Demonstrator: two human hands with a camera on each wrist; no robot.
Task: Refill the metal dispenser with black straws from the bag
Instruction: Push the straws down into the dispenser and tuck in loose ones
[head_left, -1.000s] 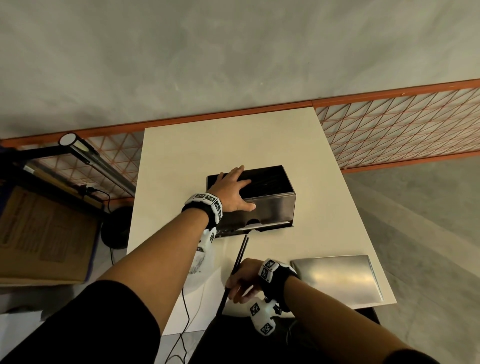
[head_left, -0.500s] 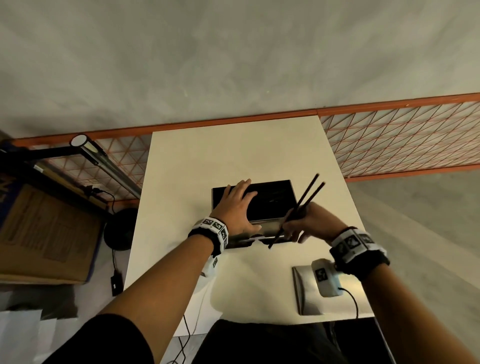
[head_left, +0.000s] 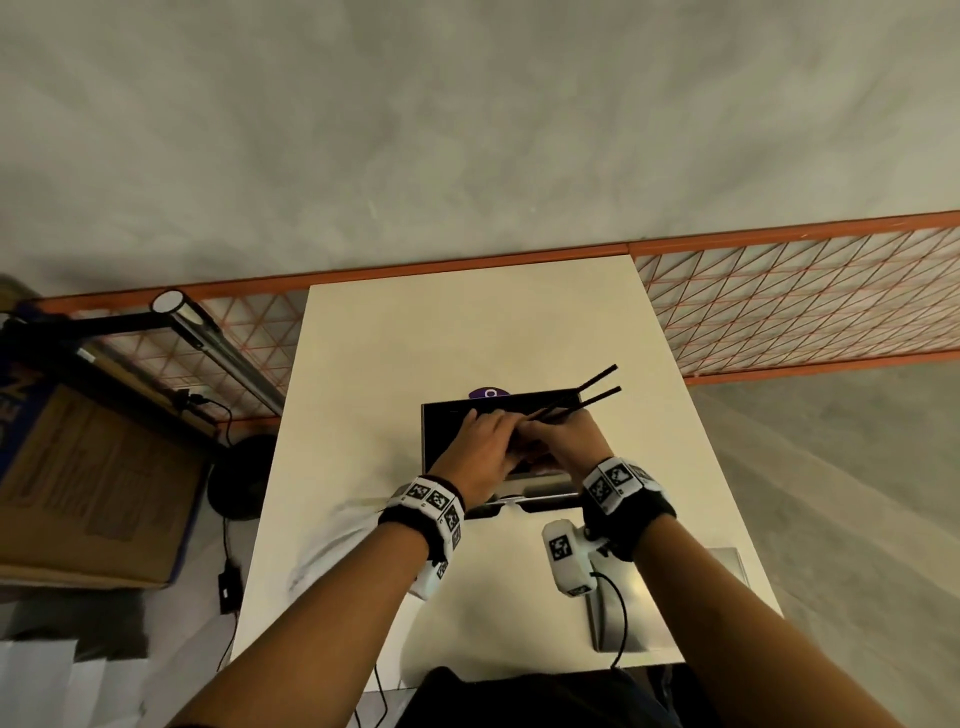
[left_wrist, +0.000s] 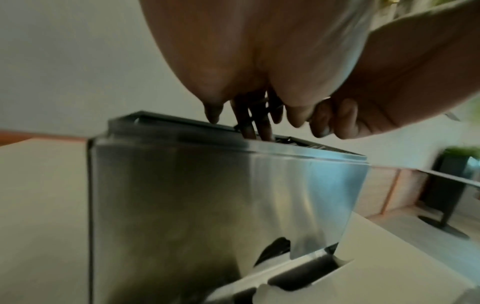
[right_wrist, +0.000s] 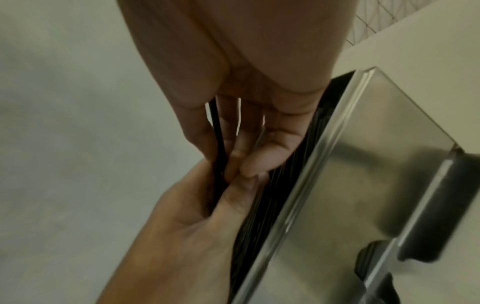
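The metal dispenser (head_left: 540, 486) stands open-topped mid-table, with several black straws (right_wrist: 285, 174) lying inside. My right hand (head_left: 563, 441) pinches two black straws (head_left: 597, 389) over the opening; their far ends stick out past the box's right rear corner. My left hand (head_left: 480, 441) meets it from the left. In the right wrist view the straws (right_wrist: 217, 144) run from my right hand (right_wrist: 233, 156) into the crook of my left hand's (right_wrist: 233, 195) thumb, which pinches them. The left wrist view shows my left fingers (left_wrist: 246, 127) pointing down into the dispenser (left_wrist: 233, 195).
The dispenser's metal lid (head_left: 665, 618) lies flat at the white table's (head_left: 415, 338) front right corner. A pale plastic bag (head_left: 332, 540) sits at the front left edge. A purple object (head_left: 488, 393) peeks from behind the dispenser. An orange mesh fence (head_left: 779, 301) and a cardboard box (head_left: 78, 493) flank the table.
My right hand lifted two straws from the table's front edge up to the dispenser's open top. My left hand left the dispenser's top and joined it on the straws.
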